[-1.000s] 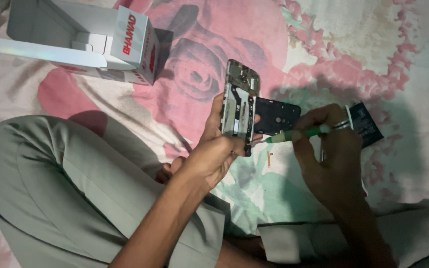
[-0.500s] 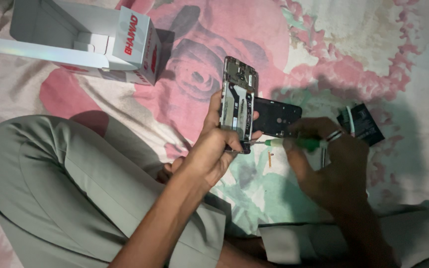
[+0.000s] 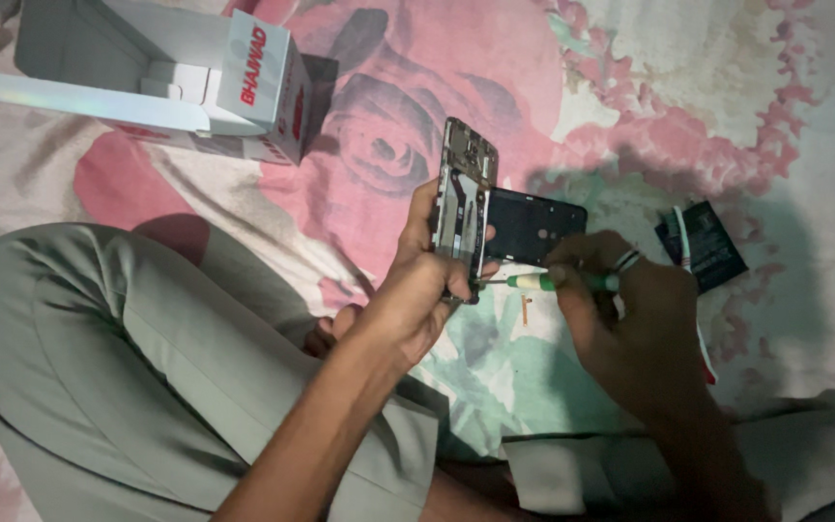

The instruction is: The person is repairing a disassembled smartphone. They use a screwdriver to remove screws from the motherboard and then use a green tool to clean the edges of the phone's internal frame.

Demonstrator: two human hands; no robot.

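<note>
At scene centre, above the floral bedsheet (image 3: 572, 87), the left hand (image 3: 417, 290) holds an opened phone frame (image 3: 463, 208) upright and edge-on, fingers clamped around its lower end, thumb on the near side. The right hand (image 3: 630, 319) pinches a green-handled screwdriver (image 3: 553, 281), fingers closed tight on the handle; the tip points left and meets the frame's lower right corner.

Behind the frame, lying on the sheet, a black back cover (image 3: 538, 227). Farther right, a dark battery (image 3: 707, 244) rests flat, well apart from both hands. A small orange piece (image 3: 525, 309) lies on the sheet just below the screwdriver; cannot tell what it is. Far left, an open white box (image 3: 195, 77). Grey-trousered knee (image 3: 99, 358) at near left.

Risks, judged from this pose:
- Frame is gripped only at its bottom end and not braced on anything. Sideways push from the driver could twist it in the hand or tip it out.
- Driver comes in at a shallow angle; the tip could slip off and scrape the exposed board.
- Any screw coming loose would fall onto a busy patterned sheet in dim light and be hard to find.
- Lighting is poor, shadow covers the work point; tip seating cannot be confirmed.
- Battery lies loose near the right forearm; an elbow shift could press on it.
</note>
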